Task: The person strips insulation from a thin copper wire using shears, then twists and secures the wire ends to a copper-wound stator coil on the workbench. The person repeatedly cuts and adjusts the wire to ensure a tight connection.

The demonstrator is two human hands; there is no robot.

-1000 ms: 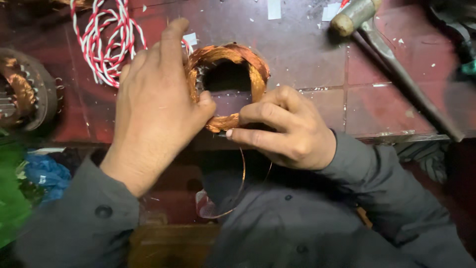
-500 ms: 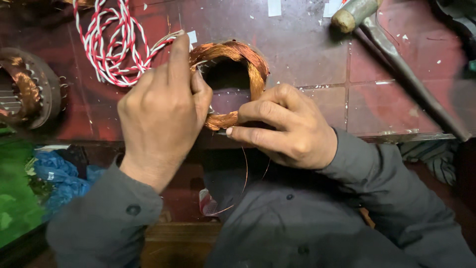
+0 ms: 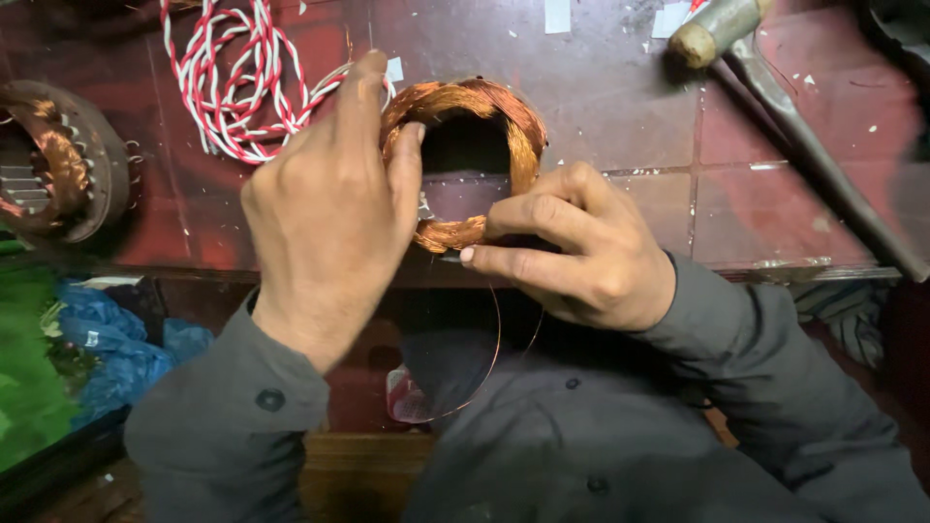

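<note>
A ring-shaped coil of copper wire [image 3: 504, 116] lies on the dark red tiled bench near its front edge. My left hand [image 3: 334, 203] covers the coil's left side, fingers curled over and into the ring. My right hand [image 3: 572, 242] pinches the coil's lower edge between thumb and fingers. A thin loose strand of copper wire [image 3: 489, 358] loops down from the coil over my lap. Both arms wear grey sleeves.
A bundle of twisted red and white wire [image 3: 232, 87] lies at the back left. A round motor stator with copper windings [image 3: 58, 165] sits at the left edge. A hammer [image 3: 775, 87] rests at the back right. Blue plastic [image 3: 107, 339] lies below the bench.
My left hand has slid a little to the right and further over the coil. My right hand keeps its pinch on the lower edge.
</note>
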